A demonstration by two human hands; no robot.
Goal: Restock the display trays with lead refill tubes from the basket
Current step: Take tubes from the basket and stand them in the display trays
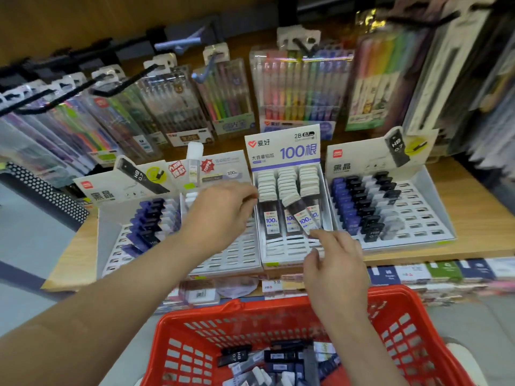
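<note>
Four white display trays stand side by side on the wooden shelf (69, 257). The middle tray (289, 256) holds rows of white-capped tubes labelled 100. One such tube (299, 214) lies tilted across its front row. My right hand (334, 270) reaches over the red basket (250, 324), fingers loosely spread, index fingertip touching the tilted tube's lower end. My left hand (220, 213) hovers over the second tray (237, 259) with fingers curled downward near the middle tray's left wall; what lies under them is hidden. Loose lead refill tubes (278, 360) lie in the basket.
The far left tray (117, 246) and the right tray (418, 215) hold purple, black and grey tubes beside several unfilled slots. Packs of coloured pens (295, 87) hang on hooks behind. Small boxed goods (446, 271) line the lower shelf edge.
</note>
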